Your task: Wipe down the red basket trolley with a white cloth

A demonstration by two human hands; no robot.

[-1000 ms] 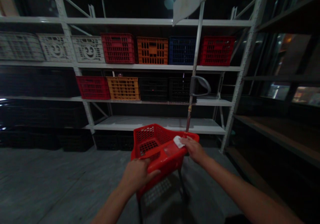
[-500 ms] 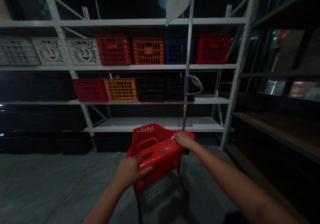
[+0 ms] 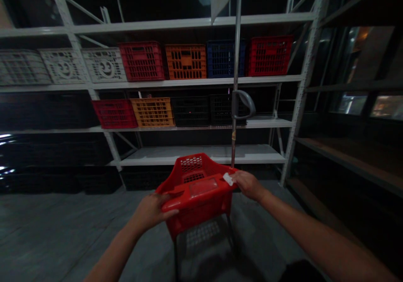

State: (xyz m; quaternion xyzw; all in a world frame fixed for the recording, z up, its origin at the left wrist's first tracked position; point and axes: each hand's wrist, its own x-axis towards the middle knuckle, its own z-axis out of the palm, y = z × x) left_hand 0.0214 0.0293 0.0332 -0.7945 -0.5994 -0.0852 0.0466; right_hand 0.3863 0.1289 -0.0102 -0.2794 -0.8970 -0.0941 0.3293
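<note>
In front of me stands a red plastic shopping cart [image 3: 198,212] on dark legs, its basket with perforated walls. My left hand [image 3: 150,211] is closed around the left end of the cart's push bar, thumb on the near side and fingers through the slot. At the bar's right end, my right hand [image 3: 247,183] pinches a crumpled white tissue [image 3: 228,179] against the red plastic. A metal pole [image 3: 236,63] with a grey loop handle [image 3: 244,105] rises beside the cart's right side.
Behind the cart runs a white metal shelving rack [image 3: 201,161]. Red, orange, blue, white and black crates, among them an orange crate [image 3: 185,61], line its shelves. Darker shelves [image 3: 346,156] stand close on my right. Grey concrete floor [image 3: 63,231] spreads to the left.
My right hand has slid right along the bar, and more of the white tissue shows. My left hand and the near edge have shifted slightly left, and the cart has turned a little.
</note>
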